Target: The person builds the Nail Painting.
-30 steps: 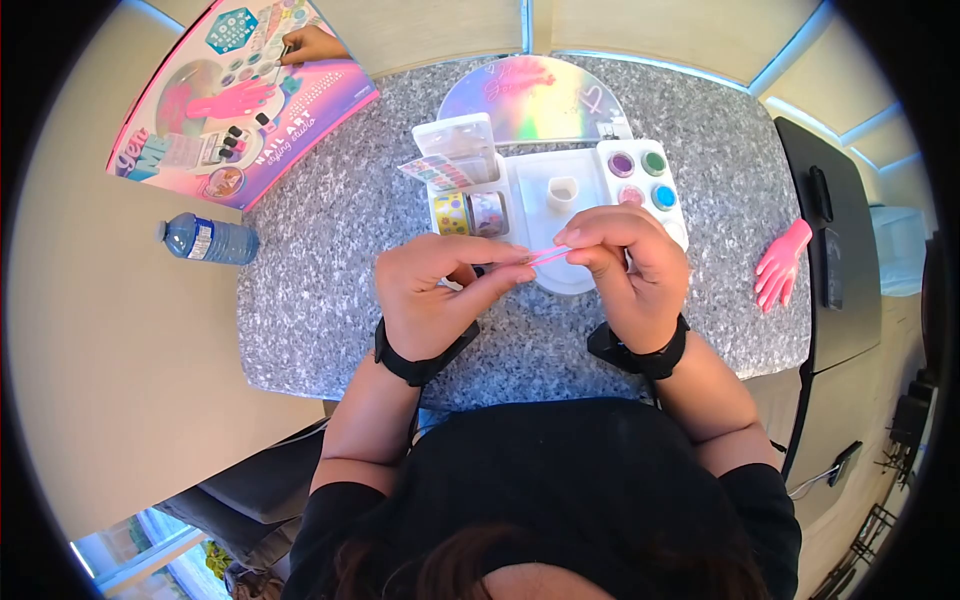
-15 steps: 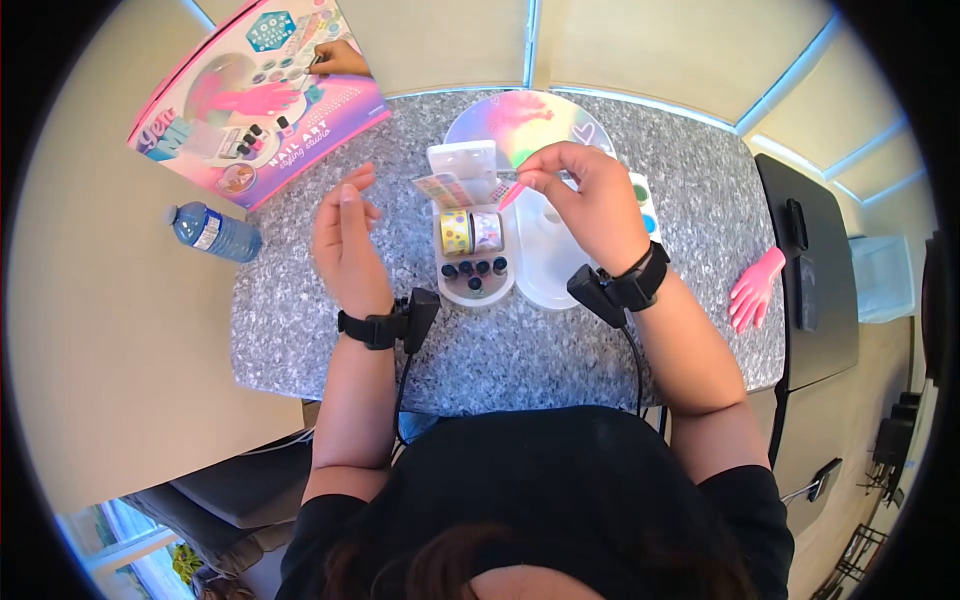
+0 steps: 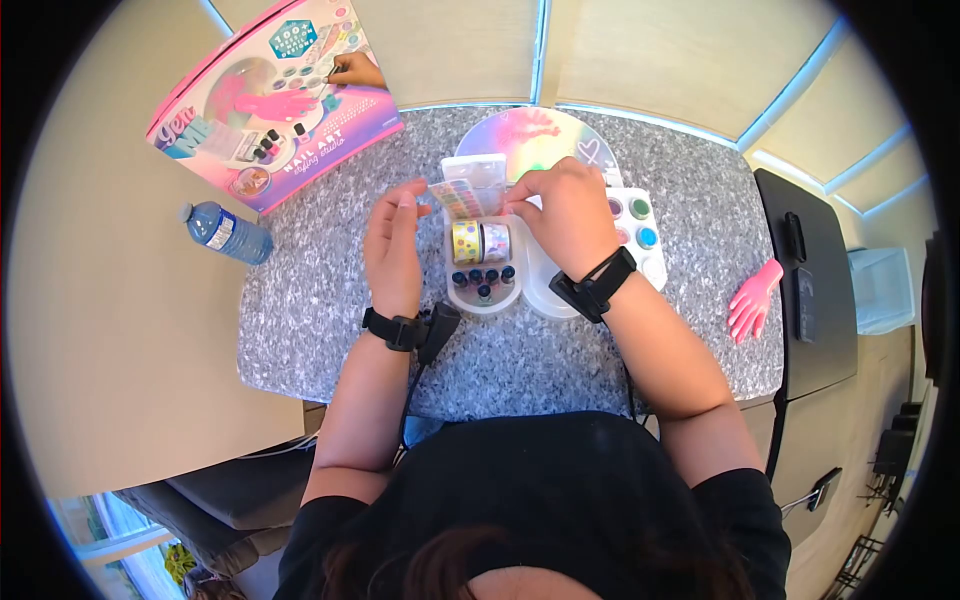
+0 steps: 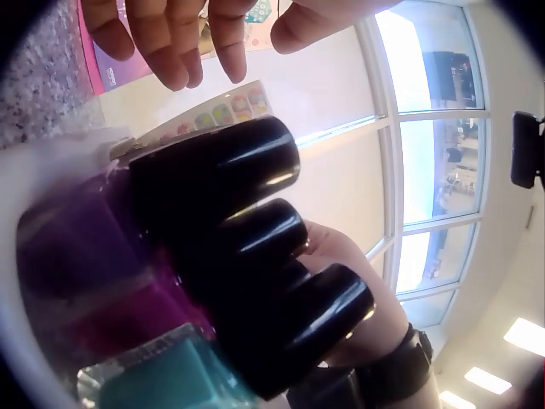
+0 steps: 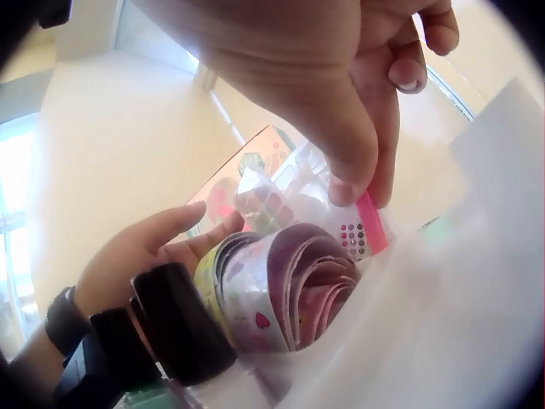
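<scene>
My right hand (image 3: 570, 215) reaches over the white tray (image 3: 545, 298). Its thumb and finger pinch a small pink-edged sheet (image 5: 370, 225) with rows of dark dots, beside the holder at the tray's back left. In that holder stands a sheet of colourful nail stickers (image 3: 458, 200). To its left, my left hand (image 3: 394, 250) is raised with fingers extended, close to the sticker sheet and holding nothing. Below the holder sit a yellow patterned roll (image 3: 466, 243) and a pale patterned roll (image 3: 495, 242). Several black-capped nail polish bottles (image 3: 485, 278) stand in the tray's front left.
Behind the tray rises a shiny rounded panel (image 3: 535, 140). Pots of colour (image 3: 646, 238) fill the tray's right side. A nail art box (image 3: 290, 130) and a water bottle (image 3: 228, 232) stand left. A pink model hand (image 3: 755, 300) lies right, near a black cabinet (image 3: 810, 280).
Both hands held the pink-edged sheet over the tray's front. The left hand let go and moved left, then back towards the holder. The right hand carried the sheet back to the holder.
</scene>
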`<state>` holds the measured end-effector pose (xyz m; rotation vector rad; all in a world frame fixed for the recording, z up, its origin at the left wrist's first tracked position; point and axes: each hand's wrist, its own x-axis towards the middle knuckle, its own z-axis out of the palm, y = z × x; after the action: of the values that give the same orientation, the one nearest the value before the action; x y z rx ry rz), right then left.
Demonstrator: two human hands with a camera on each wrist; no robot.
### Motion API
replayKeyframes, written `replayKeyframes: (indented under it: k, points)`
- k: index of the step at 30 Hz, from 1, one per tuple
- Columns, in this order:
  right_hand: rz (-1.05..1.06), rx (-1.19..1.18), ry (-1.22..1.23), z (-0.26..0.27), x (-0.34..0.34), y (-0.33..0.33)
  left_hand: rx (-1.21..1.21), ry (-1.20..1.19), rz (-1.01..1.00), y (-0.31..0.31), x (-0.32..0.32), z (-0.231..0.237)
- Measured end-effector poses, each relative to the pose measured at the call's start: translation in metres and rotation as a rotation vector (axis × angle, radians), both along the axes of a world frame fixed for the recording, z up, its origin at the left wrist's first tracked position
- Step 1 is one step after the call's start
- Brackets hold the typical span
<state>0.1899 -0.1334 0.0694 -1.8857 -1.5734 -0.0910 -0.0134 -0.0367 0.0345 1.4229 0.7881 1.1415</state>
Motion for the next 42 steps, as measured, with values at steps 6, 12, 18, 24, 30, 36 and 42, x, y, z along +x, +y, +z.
replayKeyframes:
  k: [6,12,18,24,30,36,42]
  points:
    - [-0.097,-0.046,-0.16,0.002,-0.015,0.001,-0.026,0.029,-0.035,-0.006,0.002,0.004]
    - [-0.034,0.145,-0.101,0.021,0.002,-0.033,-0.019,0.095,-0.082,-0.006,0.003,-0.004]
    - [-0.573,0.095,-0.16,0.012,0.103,-0.141,0.01,0.07,-0.164,-0.012,0.003,-0.003]
    - [-1.107,-0.417,-0.373,-0.043,0.151,-0.242,0.042,0.078,-0.125,-0.013,0.007,-0.005]
    - [-1.057,-0.667,0.017,-0.029,0.136,-0.245,0.097,0.142,-0.187,-0.012,0.006,-0.008]
    - [-0.424,-0.051,0.698,-0.008,0.117,-0.226,0.121,0.184,-0.181,-0.011,0.002,-0.006]
    - [-0.025,0.192,0.984,0.039,0.032,-0.166,0.115,0.198,-0.203,-0.008,0.001,-0.007]
